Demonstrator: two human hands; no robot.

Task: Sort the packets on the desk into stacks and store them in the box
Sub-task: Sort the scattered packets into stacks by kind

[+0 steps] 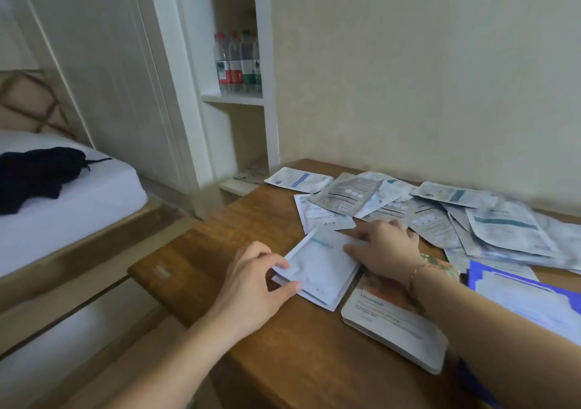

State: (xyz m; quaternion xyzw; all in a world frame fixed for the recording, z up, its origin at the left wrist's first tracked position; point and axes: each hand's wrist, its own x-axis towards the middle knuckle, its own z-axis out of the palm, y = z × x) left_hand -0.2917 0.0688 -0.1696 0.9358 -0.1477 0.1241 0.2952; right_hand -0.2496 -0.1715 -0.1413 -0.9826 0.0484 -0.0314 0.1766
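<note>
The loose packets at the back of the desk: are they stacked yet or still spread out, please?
Still spread out. The loose packets lie scattered and overlapping at odd angles on the desk; only the small stack between both hands is squared up.

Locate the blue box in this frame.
In the head view, the blue box sits at the desk's right edge, beside the right forearm, just below the scattered packets.

Both bare forearms reach forward from the lower edge of the view and converge toward the middle. The left hand [251,278] is turned palm-down, its thumb and curled fingers pinching the near-left corner of a packet stack [317,270]. The right hand [385,248] lies palm-down with fingers spread and fairly straight, pressing on the stack's far-right edge. A thin bracelet [416,271] circles the right wrist
</note>
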